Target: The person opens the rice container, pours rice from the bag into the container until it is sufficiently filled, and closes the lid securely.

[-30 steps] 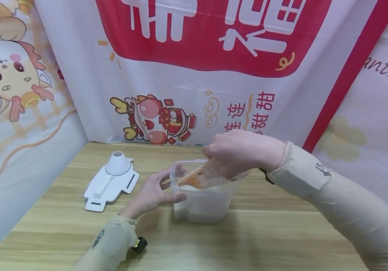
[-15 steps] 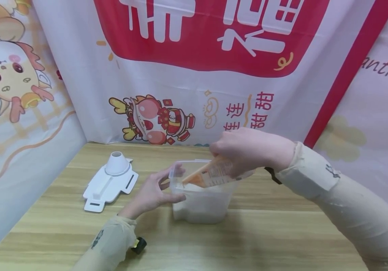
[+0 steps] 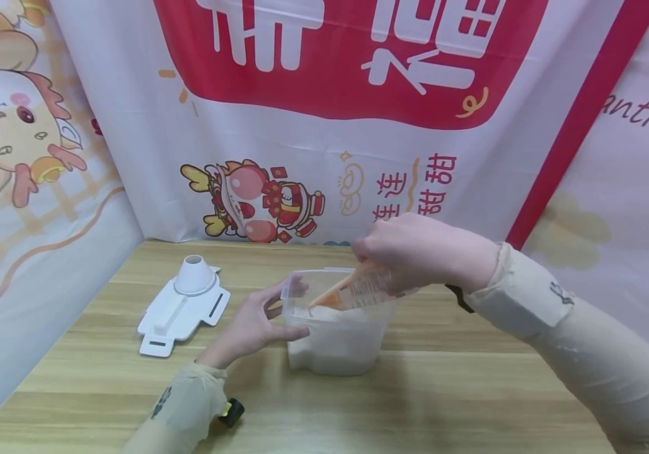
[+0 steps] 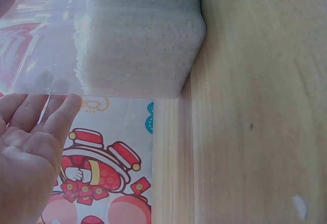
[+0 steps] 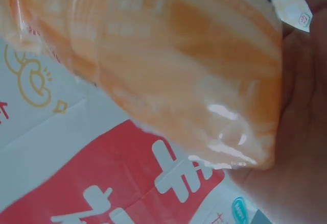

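A clear plastic container (image 3: pixel 333 343) stands upright on the table, with white grains that look like rice (image 4: pixel 138 50) inside. My left hand (image 3: pixel 252 331) grips its left end near the rim, thumb at the front and fingers at the back. In the left wrist view those fingers (image 4: pixel 61 114) press against the wall. Over the container, my right hand (image 3: pixel 423 252) holds an orange and clear printed bag (image 3: pixel 358 290), tilted with its narrow mouth down inside the rim. Close up in the right wrist view, the bag (image 5: pixel 168 71) lies against the palm.
Left of the container lies a white slotted plate (image 3: pixel 179 318) with a white cone (image 3: pixel 195 277) standing on it. A printed cloth (image 3: pixel 324 145) hangs behind the wooden table (image 3: pixel 460 391). One white speck (image 4: pixel 300 207) lies on the tabletop.
My right hand and the bag have shifted slightly right, and the bag's mouth has moved away from the container's left wall. My left hand keeps its hold on the container.
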A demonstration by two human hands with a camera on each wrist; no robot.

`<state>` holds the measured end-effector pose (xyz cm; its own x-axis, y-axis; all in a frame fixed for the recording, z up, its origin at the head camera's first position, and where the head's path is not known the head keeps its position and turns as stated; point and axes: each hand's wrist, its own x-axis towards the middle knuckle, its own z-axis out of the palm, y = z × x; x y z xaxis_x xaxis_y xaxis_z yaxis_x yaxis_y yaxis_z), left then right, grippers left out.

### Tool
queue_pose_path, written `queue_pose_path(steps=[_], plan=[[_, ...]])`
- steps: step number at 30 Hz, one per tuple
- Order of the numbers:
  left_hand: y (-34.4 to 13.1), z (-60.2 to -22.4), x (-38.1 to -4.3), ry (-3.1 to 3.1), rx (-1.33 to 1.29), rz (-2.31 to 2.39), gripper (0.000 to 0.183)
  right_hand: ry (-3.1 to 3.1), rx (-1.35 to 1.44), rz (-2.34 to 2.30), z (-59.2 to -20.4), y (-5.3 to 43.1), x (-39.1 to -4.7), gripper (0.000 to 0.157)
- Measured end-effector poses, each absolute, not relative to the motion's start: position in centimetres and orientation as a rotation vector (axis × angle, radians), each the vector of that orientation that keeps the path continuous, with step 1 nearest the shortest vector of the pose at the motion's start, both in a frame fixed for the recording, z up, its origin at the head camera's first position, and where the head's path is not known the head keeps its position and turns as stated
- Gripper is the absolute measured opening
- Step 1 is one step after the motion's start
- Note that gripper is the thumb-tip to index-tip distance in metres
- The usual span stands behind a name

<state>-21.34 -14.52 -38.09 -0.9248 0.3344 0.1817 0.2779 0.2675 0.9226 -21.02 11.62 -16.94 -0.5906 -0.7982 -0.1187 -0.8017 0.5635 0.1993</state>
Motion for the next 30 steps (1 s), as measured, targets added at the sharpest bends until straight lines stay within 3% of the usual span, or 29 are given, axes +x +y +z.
queue_pose_path(steps=[6,30], plan=[[-14.53,-38.11,-21.31,2.451,0.596,1.788,0.087,2.761,-1.475,0.405,-16.9,11.25,-20.79,0.026],[-14.42,-37.99,-21.21,2.447,0.545,1.767,0.087,2.732,-1.405,0.434,-16.73,11.02,-20.61,0.035]])
